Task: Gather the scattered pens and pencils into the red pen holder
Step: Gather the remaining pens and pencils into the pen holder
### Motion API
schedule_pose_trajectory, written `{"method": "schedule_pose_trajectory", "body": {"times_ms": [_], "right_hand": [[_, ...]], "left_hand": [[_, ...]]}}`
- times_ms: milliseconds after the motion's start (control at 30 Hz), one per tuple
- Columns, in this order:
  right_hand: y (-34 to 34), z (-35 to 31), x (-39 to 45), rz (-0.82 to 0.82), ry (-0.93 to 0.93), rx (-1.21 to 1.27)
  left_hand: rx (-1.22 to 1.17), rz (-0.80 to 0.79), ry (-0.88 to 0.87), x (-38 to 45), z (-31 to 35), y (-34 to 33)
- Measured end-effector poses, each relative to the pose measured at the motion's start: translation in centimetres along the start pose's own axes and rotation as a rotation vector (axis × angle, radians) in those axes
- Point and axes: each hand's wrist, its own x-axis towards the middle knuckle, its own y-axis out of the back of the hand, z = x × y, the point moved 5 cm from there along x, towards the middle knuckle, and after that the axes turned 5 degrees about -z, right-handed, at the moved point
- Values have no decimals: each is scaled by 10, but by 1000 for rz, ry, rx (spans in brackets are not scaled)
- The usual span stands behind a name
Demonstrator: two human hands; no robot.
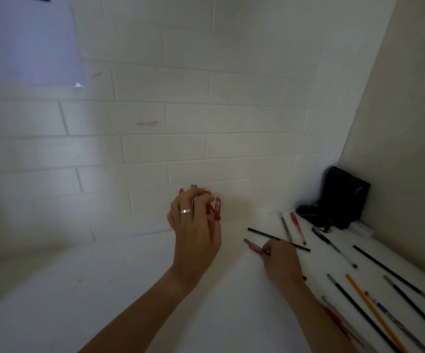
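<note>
Head view: at frame centre, our left hand [193,225] curled around the red pen holder [215,208]; right hand [281,258] pinched a red pen [253,247]. A loose pinch risked dropping it.

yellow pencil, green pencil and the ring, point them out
yellow pencil [374,313], head view, middle of its shaft
green pencil [264,235], head view, bare shaft left of the right hand
ring [185,211], head view, the band on a left-hand finger

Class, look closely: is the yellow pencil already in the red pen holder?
No: the yellow pencil lies on the table at the right, far from the red pen holder by the left hand.
</note>
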Motion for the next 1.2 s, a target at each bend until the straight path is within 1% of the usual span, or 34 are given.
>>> {"method": "schedule_pose_trajectory", "body": {"times_ms": [100, 167, 233, 300, 400, 433, 500, 567, 667, 800, 867, 933, 967, 1033, 1200], "right_hand": [[2, -3, -5, -122, -36, 22], [4, -8, -10, -162, -60, -47], [10, -17, -17, -145, -61, -164], [15, -24, -25, -113, -42, -229], [18, -32, -33, -106, -50, -196], [20, -35, -33, -113, -64, -136], [30, -44, -30, -109, -43, 112], [45, -65, -31, -124, 55, 379], [70, -106, -43, -192, 227, 706], [89, -145, -57, -234, 389, 887], [91, -153, -56, -242, 429, 948], [89, -157, -51, -248, 452, 980], [89, -159, -48, -240, 462, 981], [91, -158, -40, -157, 482, 975], [103, -141, -26, 268, 392, 1101]], "left_hand": [[4, -14, 44, -6, -9, 4], [-18, -14, 130, -9, -18, 7], [-46, 10, 227, -12, -29, 12], [-45, 25, 276, -15, -35, 15], [-48, 9, 344, -18, -42, 17], [-57, 10, 366, -18, -43, 19], [-83, 23, 371, -17, -43, 23], [-136, 36, 336, -13, -40, 29], [-272, 14, 301, -3, -29, 35], [-414, -100, 316, 10, -12, 35], [-443, -156, 311, 17, -11, 33], [-486, -160, 318, 24, -14, 33], [-508, -142, 329, 29, -17, 35], [-533, -80, 339, 39, -23, 41], [-589, 84, 330, 64, -34, 47]]}}
